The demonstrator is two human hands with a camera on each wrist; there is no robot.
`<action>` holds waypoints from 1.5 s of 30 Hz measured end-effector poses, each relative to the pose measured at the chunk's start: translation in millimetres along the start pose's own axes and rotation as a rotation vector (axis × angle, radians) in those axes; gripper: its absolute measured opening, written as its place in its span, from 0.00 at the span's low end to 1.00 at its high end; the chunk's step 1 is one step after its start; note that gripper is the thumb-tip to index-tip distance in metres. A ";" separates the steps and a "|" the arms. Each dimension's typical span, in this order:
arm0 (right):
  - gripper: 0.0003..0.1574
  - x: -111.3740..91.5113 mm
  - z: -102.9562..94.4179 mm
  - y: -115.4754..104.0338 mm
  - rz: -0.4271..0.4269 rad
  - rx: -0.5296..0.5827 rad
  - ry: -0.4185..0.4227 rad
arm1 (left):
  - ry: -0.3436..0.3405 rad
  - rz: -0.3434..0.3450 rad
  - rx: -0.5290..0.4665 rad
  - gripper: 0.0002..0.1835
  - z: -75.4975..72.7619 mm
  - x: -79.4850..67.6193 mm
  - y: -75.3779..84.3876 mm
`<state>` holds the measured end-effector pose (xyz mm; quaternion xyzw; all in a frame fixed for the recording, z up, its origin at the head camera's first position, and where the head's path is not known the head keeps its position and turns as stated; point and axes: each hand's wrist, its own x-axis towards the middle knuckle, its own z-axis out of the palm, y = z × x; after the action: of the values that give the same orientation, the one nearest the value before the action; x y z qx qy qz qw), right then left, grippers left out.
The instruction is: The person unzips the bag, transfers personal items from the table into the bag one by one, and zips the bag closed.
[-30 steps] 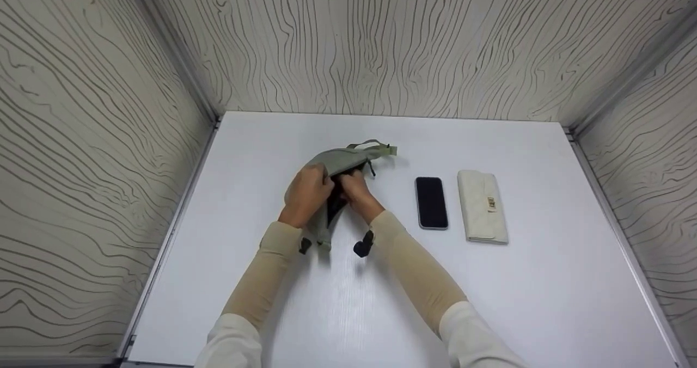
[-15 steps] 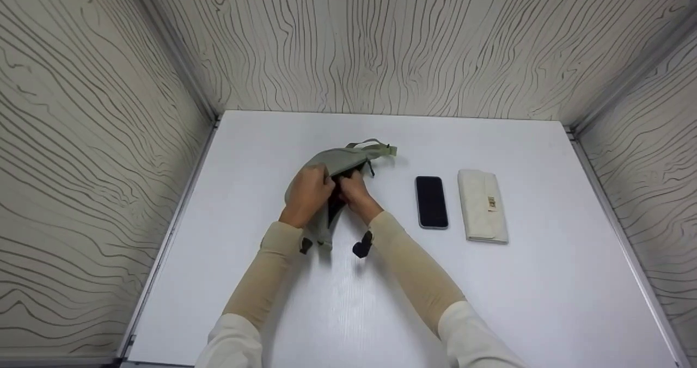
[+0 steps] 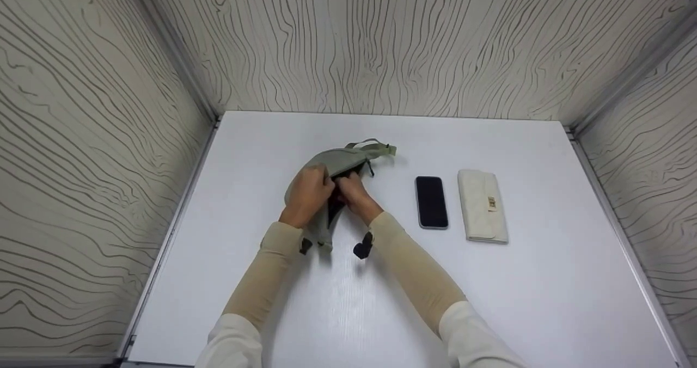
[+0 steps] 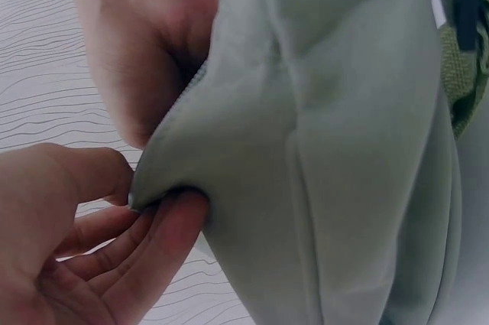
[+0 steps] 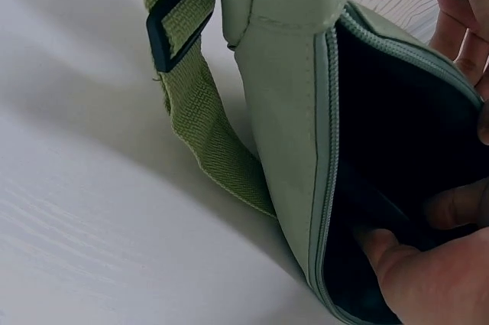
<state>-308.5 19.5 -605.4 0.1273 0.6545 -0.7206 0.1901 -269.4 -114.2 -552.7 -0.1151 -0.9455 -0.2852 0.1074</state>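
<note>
A sage-green waist bag (image 3: 340,158) with a woven strap (image 5: 206,138) lies on the white table, its zipped mouth wide apart. My left hand (image 3: 309,191) pinches the bag's edge beside the zip, thumb on one side and fingers on the other, as the left wrist view shows. From the opposite side my right hand (image 3: 356,194) reaches into the opening. Its thumb and one finger (image 5: 454,206) show against the dark inside in the right wrist view; the other fingertips are hidden, and whether they hold anything cannot be made out.
Right of the bag lies a black-screened smartphone (image 3: 431,202), and beyond it a cream quilted wallet (image 3: 482,207) with a gold clasp. Wood-patterned panels (image 3: 370,47) stand at the back and both sides of the table (image 3: 348,313).
</note>
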 end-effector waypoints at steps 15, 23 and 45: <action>0.33 -1.3 -12.4 2.3 -0.142 -0.380 0.057 | 0.011 0.029 -0.015 0.16 1.5 -1.8 -1.6; 0.26 -0.2 -19.4 4.9 -0.201 -0.544 0.096 | -0.006 0.014 -0.036 0.15 2.7 -2.2 -0.7; 0.27 -1.1 -11.6 11.1 -0.147 -0.334 0.039 | -0.025 -0.009 -0.046 0.10 4.3 -4.2 -0.7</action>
<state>-303.4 30.4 -616.1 0.0596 0.7763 -0.6111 0.1428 -266.1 -113.1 -557.8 -0.1169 -0.9405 -0.3057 0.0914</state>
